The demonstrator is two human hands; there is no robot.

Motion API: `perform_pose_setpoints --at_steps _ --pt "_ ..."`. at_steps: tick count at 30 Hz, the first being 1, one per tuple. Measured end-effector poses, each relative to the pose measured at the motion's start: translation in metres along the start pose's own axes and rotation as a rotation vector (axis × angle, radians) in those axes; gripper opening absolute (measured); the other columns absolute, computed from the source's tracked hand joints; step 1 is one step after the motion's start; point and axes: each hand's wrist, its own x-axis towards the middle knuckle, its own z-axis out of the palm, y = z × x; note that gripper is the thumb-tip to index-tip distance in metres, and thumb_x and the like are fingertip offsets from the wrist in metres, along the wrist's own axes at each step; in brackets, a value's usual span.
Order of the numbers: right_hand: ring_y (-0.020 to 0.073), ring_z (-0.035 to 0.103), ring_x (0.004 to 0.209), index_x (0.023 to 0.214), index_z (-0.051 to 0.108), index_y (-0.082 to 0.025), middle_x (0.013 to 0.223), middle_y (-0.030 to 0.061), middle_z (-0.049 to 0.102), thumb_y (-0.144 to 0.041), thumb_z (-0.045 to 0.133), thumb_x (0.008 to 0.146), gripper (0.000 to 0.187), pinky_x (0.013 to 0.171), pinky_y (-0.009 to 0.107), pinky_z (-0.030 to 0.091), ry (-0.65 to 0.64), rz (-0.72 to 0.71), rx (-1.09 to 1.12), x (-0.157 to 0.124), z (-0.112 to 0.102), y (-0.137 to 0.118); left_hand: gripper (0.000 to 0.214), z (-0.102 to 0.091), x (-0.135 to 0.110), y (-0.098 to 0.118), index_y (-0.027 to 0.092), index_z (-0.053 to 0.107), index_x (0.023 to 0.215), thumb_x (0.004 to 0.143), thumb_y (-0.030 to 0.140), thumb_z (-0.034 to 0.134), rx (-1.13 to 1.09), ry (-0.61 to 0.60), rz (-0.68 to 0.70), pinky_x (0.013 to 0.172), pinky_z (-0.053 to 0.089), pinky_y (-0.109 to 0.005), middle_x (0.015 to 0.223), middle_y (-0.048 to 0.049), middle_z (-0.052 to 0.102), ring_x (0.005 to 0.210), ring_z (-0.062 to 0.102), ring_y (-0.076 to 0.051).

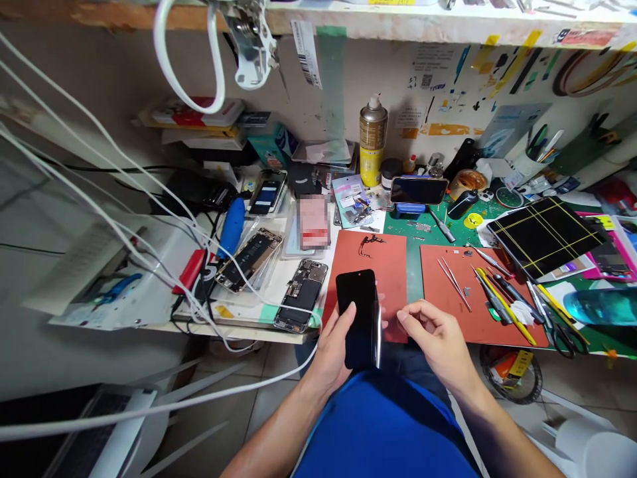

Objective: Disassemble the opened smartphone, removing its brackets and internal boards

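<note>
My left hand [334, 342] grips a black smartphone [357, 312], its dark screen facing up, just over the front edge of the bench. Along the phone's right side a clear shiny strip catches the light. My right hand [438, 338] hovers to the right of the phone, apart from it, with thumb and forefinger pinched together; whether anything thin is between them cannot be made out. Beyond the phone, a small dark flex cable [371, 244] lies on the reddish-brown mat [393, 265]. An opened phone body [301, 295] with bare battery and board rests left of my left hand.
Tweezers [454, 284], a yellow-handled tool [505, 307] and scissors [567, 338] lie on the right mat. White cables [199, 249] cross the left side. A spray can [373, 143] stands at the back beside a propped phone [419, 190]. A shelf edge [398, 25] overhangs the bench.
</note>
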Motion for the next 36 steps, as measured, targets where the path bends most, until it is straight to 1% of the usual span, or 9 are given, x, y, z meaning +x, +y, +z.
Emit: perform_pose_setpoints --at_steps 8,10,13,16,18,21,24,26,36 --pt "0.0194 0.058 0.075 0.091 0.082 -0.024 0.085 0.0037 0.07 -0.058 0.072 0.093 0.035 0.069 0.033 0.044 0.058 -0.095 -0.353 0.022 -0.042 -0.004 0.075 -0.011 0.001 0.0 0.016 0.065 0.146 0.106 0.071 0.034 0.248 -0.044 0.066 0.101 0.061 -0.048 0.139 -0.0178 0.072 0.119 0.073 -0.033" --pt "0.021 0.064 0.08 0.096 0.083 -0.024 0.09 0.0049 0.075 -0.059 0.076 0.09 0.036 0.074 0.034 0.048 0.114 -0.089 -0.317 0.029 -0.041 -0.005 0.073 -0.021 0.001 0.003 0.017 0.06 0.151 0.109 0.066 0.025 0.587 -0.179 0.299 0.108 0.056 -0.052 0.142 -0.0187 0.069 0.126 0.069 -0.034" --pt "0.0193 0.066 0.072 0.106 0.08 -0.023 0.088 0.0044 0.077 -0.063 0.081 0.084 0.045 0.067 0.032 0.051 0.14 0.033 0.013 0.036 -0.033 -0.004 0.063 -0.031 0.004 0.012 0.021 0.044 0.163 0.11 0.056 0.038 1.215 -0.499 0.826 0.118 0.047 -0.058 0.158 -0.0204 0.055 0.145 0.053 -0.035" --pt "0.0188 0.069 0.067 0.097 0.079 -0.018 0.082 0.0065 0.077 -0.074 0.073 0.086 0.057 0.065 0.031 0.055 -0.083 0.331 0.432 0.035 -0.029 0.0 0.062 -0.029 0.009 0.02 0.014 0.049 0.156 0.107 0.05 0.053 1.653 -0.622 1.253 0.108 0.054 -0.059 0.146 -0.0249 0.061 0.137 0.057 -0.038" --pt "0.0213 0.073 0.074 0.09 0.081 -0.015 0.083 0.0104 0.079 -0.081 0.063 0.087 0.069 0.075 0.035 0.06 -0.215 0.467 0.599 0.032 -0.033 0.001 0.059 -0.023 0.011 0.023 0.007 0.056 0.146 0.104 0.049 0.061 1.816 -0.641 1.391 0.102 0.057 -0.057 0.133 -0.0244 0.067 0.126 0.063 -0.039" --pt "0.0204 0.075 0.081 0.09 0.083 -0.015 0.087 0.0101 0.08 -0.076 0.067 0.088 0.063 0.08 0.032 0.06 -0.199 0.427 0.604 0.026 -0.042 0.002 0.056 -0.018 0.011 0.025 0.004 0.062 0.134 0.102 0.05 0.063 1.918 -0.673 1.463 0.099 0.059 -0.055 0.125 -0.0226 0.071 0.119 0.067 -0.038" --pt "0.0165 0.075 0.081 0.097 0.083 -0.02 0.089 0.0045 0.082 -0.048 0.092 0.078 0.035 0.08 0.027 0.058 -0.15 0.31 0.413 0.022 -0.047 0.003 0.053 -0.018 0.01 0.025 0.004 0.064 0.128 0.101 0.05 0.065 1.934 -0.694 1.503 0.099 0.06 -0.053 0.122 -0.0217 0.073 0.117 0.07 -0.038" --pt "0.0164 0.075 0.08 0.098 0.082 -0.021 0.087 0.0025 0.082 -0.037 0.098 0.071 0.035 0.081 0.028 0.058 -0.142 0.266 0.327 0.02 -0.048 0.004 0.053 -0.019 0.009 0.024 0.004 0.064 0.126 0.1 0.05 0.068 1.931 -0.702 1.517 0.099 0.06 -0.053 0.121 -0.0225 0.073 0.116 0.071 -0.038" --pt "0.0199 0.076 0.085 0.104 0.08 -0.022 0.09 0.0034 0.082 -0.041 0.086 0.086 0.026 0.085 0.035 0.06 -0.088 0.011 0.004 0.008 -0.039 0.0 0.052 -0.019 0.007 0.028 0.012 0.061 0.137 0.101 0.048 0.066 1.93 -0.747 1.381 0.102 0.057 -0.053 0.124 -0.0235 0.074 0.117 0.073 -0.038"
